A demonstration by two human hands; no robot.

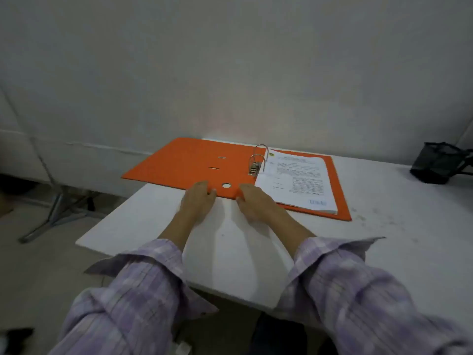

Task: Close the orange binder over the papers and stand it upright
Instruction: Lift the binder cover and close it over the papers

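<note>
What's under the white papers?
The orange binder lies open and flat; its right cover sticks out around the stack of papers, held on metal rings. The sheets below the top one are covered.

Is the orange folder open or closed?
Open. The orange binder lies flat on the table, its cover spread left, rings and papers showing.

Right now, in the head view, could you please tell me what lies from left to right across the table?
Open orange cover → left hand → right hand → stack of papers → black mesh holder.
</note>
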